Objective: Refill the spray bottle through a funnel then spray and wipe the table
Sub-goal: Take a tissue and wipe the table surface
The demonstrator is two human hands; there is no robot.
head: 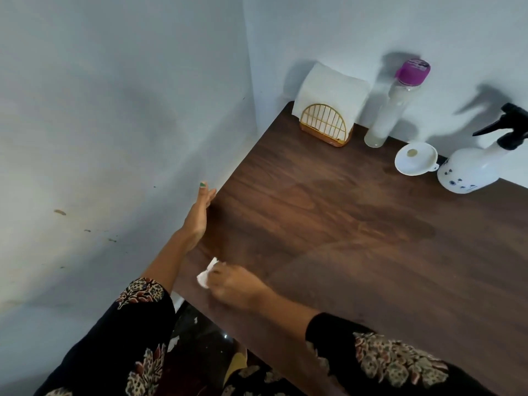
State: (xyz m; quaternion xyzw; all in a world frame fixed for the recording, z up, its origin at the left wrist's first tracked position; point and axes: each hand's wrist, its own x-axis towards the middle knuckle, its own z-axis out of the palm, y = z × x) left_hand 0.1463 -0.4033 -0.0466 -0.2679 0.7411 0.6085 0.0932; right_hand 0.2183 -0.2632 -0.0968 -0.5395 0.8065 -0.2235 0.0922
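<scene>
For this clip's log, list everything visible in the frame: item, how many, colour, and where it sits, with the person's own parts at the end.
Dark brown wooden table: one, set into the wall corner.
White paper napkins in a gold wire holder: one stack, far corner.
Clear tall bottle with purple cap: one, upright beside the holder.
White plastic funnel: one, lying on the table by the bottle.
White spray bottle with black trigger: one, far right by the wall.
Crumpled white paper tissue: one, near left table edge, in the right hand.
Left hand: straight fingers against the table's left edge.
Right hand: grips the tissue on the tabletop.
Dark floral sleeves: two, bottom of frame.
</scene>
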